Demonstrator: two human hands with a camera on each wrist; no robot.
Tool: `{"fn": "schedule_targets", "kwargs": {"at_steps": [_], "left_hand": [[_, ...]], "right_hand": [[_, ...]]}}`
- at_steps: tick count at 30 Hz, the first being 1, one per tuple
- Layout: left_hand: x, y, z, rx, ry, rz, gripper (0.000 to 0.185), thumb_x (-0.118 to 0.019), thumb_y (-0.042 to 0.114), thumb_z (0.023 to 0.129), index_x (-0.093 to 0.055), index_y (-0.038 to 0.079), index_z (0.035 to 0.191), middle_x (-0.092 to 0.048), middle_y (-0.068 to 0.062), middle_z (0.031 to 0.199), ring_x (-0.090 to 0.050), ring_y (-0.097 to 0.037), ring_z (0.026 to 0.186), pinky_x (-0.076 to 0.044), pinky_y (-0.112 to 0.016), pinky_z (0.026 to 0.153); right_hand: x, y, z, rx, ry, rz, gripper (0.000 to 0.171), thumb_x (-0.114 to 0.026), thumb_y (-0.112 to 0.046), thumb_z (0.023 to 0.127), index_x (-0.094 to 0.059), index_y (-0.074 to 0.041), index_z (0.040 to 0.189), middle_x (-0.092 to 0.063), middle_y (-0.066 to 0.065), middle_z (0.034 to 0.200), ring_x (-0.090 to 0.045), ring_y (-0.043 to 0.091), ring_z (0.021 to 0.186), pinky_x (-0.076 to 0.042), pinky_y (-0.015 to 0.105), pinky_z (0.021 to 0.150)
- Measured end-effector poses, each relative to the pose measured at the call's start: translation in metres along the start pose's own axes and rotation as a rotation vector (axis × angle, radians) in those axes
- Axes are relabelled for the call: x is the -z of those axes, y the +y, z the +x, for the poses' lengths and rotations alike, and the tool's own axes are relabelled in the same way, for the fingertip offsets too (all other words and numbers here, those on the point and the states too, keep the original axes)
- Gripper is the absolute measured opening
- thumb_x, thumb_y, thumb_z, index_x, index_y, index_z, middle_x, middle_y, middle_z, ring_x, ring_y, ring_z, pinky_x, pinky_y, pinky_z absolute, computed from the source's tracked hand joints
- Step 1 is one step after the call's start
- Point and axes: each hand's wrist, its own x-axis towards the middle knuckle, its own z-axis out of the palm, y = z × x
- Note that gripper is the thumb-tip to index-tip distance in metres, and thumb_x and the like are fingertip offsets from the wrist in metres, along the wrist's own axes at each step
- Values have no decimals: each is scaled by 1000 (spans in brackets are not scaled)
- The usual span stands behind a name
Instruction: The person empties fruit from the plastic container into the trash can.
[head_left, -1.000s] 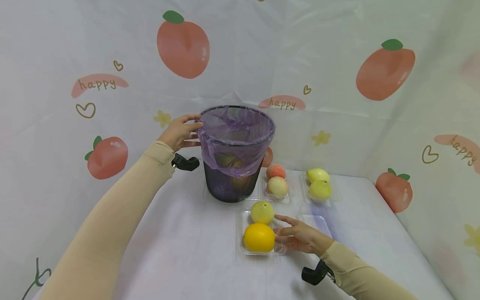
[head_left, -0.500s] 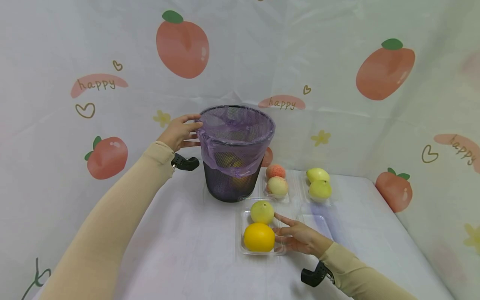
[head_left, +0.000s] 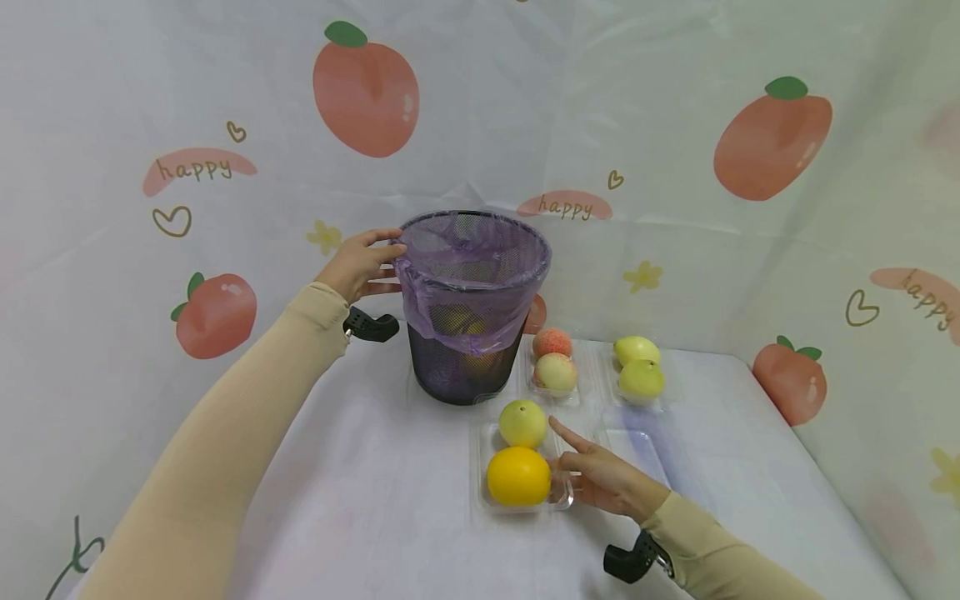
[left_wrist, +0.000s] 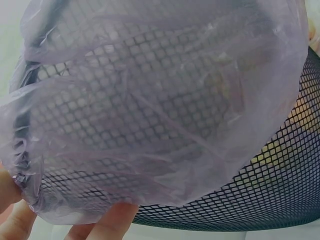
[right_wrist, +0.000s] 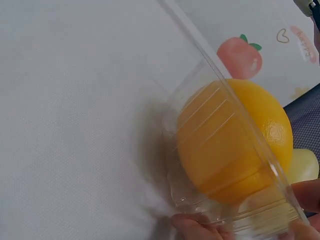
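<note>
A black mesh bin [head_left: 471,308] lined with a purple bag [left_wrist: 150,110] stands at the back of the white table. My left hand [head_left: 360,262] holds its left side just under the rim, fingers [left_wrist: 112,220] pressed on the bag. In front of the bin lies a clear plastic tray [head_left: 562,498] with an orange [head_left: 518,476] and a yellow-green fruit [head_left: 522,422] in it. My right hand [head_left: 600,475] grips the tray's right edge, index finger stretched toward the green fruit. The right wrist view shows fingertips [right_wrist: 192,225] pinching the tray rim [right_wrist: 200,100] beside the orange [right_wrist: 230,145].
Right of the bin sit a tray with two peaches [head_left: 555,367] and a tray with two yellow-green pears [head_left: 639,371]. An empty clear tray [head_left: 637,446] lies just beyond my right hand. Fruit shows through the bin's mesh [head_left: 472,358]. A printed cloth backdrop rises behind the table.
My right hand has closed on the tray's right edge, and the tray has shifted and tipped a little. The left hand and bin have stayed put.
</note>
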Motion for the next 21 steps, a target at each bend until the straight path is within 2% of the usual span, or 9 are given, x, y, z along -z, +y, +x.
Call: {"fn": "schedule_targets", "kwargs": {"at_steps": [3,5,10,12,17,21], "left_hand": [[1,-1,2,-1,3,7,53,-51,22,101,-34,22,152,-48,0,114,-56,-21,104,-58,-34,87],[1,-2,3,-1,3,7,53,-51,22,101,-34,23,152,-48,0,114,-56,-21,104,-58,-34,88],[1,-4,6,0,5,4,53,-52,23,101,-34,24,151,-48,0,115,-56,-21,105,-58,-35,88],[2,-4,7,-1,5,4,53,-52,23,101,-34,24,151,-48,0,115,-56,-21,106,-58,-35,88],[2,-5,8,-6,-2,-1,53,-51,23,101,-34,23,152,-49,0,115,-56,-21,107,-58,-34,88],[2,-5,8,-6,-2,-6,53,-51,23,102,-34,23,151,-48,0,115,-56,-22,107,-58,-34,87]], "right_hand": [[-1,0,-1,5,-3,-1,80,-49,-6,93,-6,-27,157,-33,28,133,-47,25,99,-44,34,88],[-2,0,-2,5,-6,2,80,-49,-7,93,-6,-28,157,-28,32,139,-47,26,100,-43,34,88],[-1,1,-4,4,-31,36,81,-50,-8,95,-3,-29,157,-22,37,146,-49,28,106,-48,36,89],[-1,1,-4,7,-47,68,81,-50,-8,95,-2,-29,157,-26,34,141,-50,26,103,-51,35,85],[1,1,-5,24,-84,142,82,-53,-8,97,-2,-31,157,-40,16,119,-56,21,96,-56,31,79],[1,1,-5,40,-97,152,81,-53,-8,98,-2,-31,157,-43,15,120,-60,23,98,-57,31,76]]}}
